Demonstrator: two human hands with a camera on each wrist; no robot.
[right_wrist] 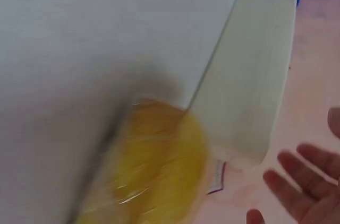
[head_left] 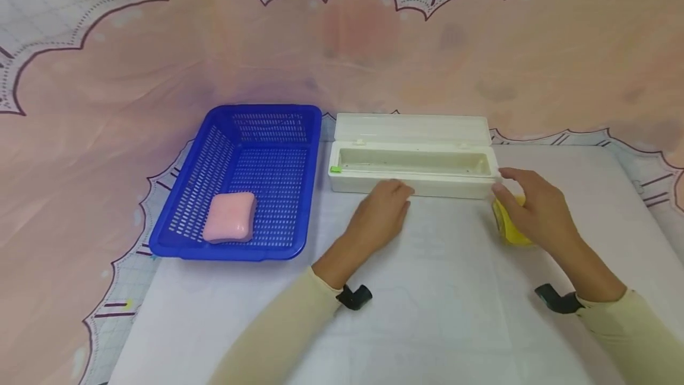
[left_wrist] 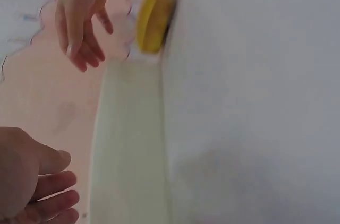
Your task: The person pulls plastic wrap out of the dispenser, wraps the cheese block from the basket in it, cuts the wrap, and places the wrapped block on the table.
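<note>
A long white lidded box [head_left: 417,186] sits toward the back of the table, its lid [head_left: 411,129] raised and its trough bare. My left hand [head_left: 378,212] hovers at the front of the box with fingers loosely bent and nothing in them. Near the box's right end is my right hand [head_left: 542,210], thumb and fingers spread apart, holding nothing. Partly hidden under that hand in the head view lies a yellow thing [head_left: 512,224]; the right wrist view shows its shiny, clear film wrapping [right_wrist: 159,165].
A blue perforated basket [head_left: 307,207] stands left of the box, holding a pink, rounded-square soap-like block [head_left: 230,217]. A small green tab [head_left: 335,169] marks the box's left front rim. White cloth [head_left: 427,314] covers the table, and a patterned curtain [head_left: 374,58] hangs behind.
</note>
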